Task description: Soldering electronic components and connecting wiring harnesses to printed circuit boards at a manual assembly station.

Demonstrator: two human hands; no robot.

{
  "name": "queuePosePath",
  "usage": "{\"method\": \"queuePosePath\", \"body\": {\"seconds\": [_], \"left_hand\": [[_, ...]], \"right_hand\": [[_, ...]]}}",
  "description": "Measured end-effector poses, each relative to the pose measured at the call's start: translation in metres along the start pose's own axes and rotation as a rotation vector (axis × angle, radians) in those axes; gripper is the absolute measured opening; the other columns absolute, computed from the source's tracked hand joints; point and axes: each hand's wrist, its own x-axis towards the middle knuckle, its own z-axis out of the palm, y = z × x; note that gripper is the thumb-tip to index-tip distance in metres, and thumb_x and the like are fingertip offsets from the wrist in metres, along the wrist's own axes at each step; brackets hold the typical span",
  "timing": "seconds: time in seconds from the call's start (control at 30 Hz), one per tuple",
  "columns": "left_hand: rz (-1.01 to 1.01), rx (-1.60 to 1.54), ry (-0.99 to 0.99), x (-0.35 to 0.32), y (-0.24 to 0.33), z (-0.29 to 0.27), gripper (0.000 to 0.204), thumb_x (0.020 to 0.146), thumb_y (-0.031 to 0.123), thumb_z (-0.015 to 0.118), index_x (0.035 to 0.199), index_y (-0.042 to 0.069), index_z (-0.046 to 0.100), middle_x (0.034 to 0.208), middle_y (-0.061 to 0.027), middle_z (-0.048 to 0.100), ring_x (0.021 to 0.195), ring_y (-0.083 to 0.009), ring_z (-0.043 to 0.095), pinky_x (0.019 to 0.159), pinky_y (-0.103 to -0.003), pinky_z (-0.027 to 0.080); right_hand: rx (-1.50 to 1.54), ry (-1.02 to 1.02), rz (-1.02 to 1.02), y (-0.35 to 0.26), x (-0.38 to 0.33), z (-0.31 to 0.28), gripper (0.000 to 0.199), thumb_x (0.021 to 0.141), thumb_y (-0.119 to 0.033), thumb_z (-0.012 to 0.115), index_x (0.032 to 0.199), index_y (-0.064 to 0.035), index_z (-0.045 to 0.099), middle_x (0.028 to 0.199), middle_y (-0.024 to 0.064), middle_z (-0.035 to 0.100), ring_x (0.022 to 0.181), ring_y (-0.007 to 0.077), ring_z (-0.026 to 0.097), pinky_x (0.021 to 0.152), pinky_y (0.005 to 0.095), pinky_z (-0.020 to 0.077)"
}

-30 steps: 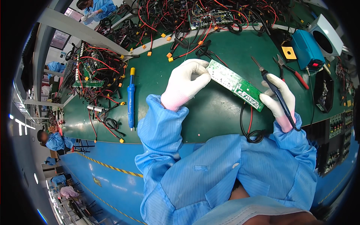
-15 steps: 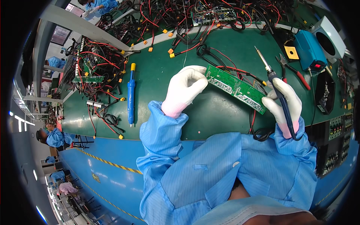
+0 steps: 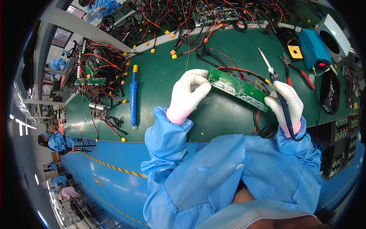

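Note:
A long green circuit board (image 3: 239, 90) is held tilted above the bench, its soldered underside with silvery solder strips facing me. My left hand (image 3: 189, 91), in a white glove, pinches the board's left end. A thin solder wire (image 3: 187, 57) runs up from near that hand. My gloved right hand (image 3: 286, 105) grips a soldering iron (image 3: 279, 89) with its tip pointing up and away from the board, while thumb and fingers also steady the board's right end. Red and black leads (image 3: 244, 70) trail behind the board.
A blue desoldering pump (image 3: 133, 97) lies left on the green bench (image 3: 160, 114). Wired boards (image 3: 95, 68) are heaped at far left and along the back. On the right are pliers (image 3: 299, 72), a teal soldering station (image 3: 313, 49), a yellow sponge (image 3: 294, 52) and a black tray (image 3: 330, 93).
The board has tipped slightly, so its solder side appears narrower. My right hand and the iron have shifted a little left; my left hand has moved slightly down.

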Motion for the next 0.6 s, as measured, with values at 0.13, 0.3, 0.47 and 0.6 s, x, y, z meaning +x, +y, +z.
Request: {"method": "queuePosePath", "body": {"seconds": [0.13, 0.3, 0.47, 0.6], "left_hand": [[0.0, 0.012, 0.01, -0.004, -0.002, 0.003, 0.007, 0.077, 0.006, 0.064, 0.076, -0.001, 0.064, 0.118, -0.016, 0.057, 0.099, -0.0215, 0.057, 0.081, -0.027, 0.047], [0.02, 0.023, 0.005, -0.007, -0.003, 0.005, 0.006, 0.077, 0.005, 0.064, 0.077, -0.001, 0.064, 0.118, -0.0161, 0.057, 0.1, -0.0219, 0.057, 0.082, -0.028, 0.047], [0.004, 0.005, 0.025, -0.01, 0.0, 0.007, 0.006, 0.078, 0.004, 0.064, 0.078, -0.001, 0.064, 0.118, -0.0164, 0.057, 0.101, -0.023, 0.057, 0.084, -0.03, 0.046], [0.058, 0.015, 0.033, -0.012, -0.002, 0.009, 0.005, 0.078, 0.004, 0.065, 0.079, -0.001, 0.065, 0.118, -0.0167, 0.057, 0.104, -0.0239, 0.057, 0.085, -0.031, 0.046]], "right_hand": [[-0.046, 0.015, -0.007, 0.002, -0.003, 0.0, 0.049, 0.068, 0.006, 0.075, 0.116, 0.0003, 0.063, 0.109, 0.0156, 0.063, 0.077, 0.0185, 0.062, 0.07, 0.0272, 0.0517], [-0.142, -0.019, -0.079, 0.008, -0.004, -0.002, 0.052, 0.07, 0.01, 0.072, 0.119, 0.0019, 0.059, 0.111, 0.0181, 0.062, 0.072, 0.0172, 0.06, 0.068, 0.0265, 0.0504], [-0.146, -0.013, -0.086, 0.015, -0.004, -0.001, 0.05, 0.071, 0.01, 0.072, 0.119, 0.0019, 0.06, 0.113, 0.0175, 0.062, 0.073, 0.0174, 0.061, 0.068, 0.0265, 0.0505], [-0.136, -0.008, -0.102, 0.019, -0.004, -0.002, 0.05, 0.071, 0.01, 0.072, 0.119, 0.0018, 0.06, 0.113, 0.0172, 0.062, 0.074, 0.0174, 0.061, 0.068, 0.0265, 0.0506]]}}
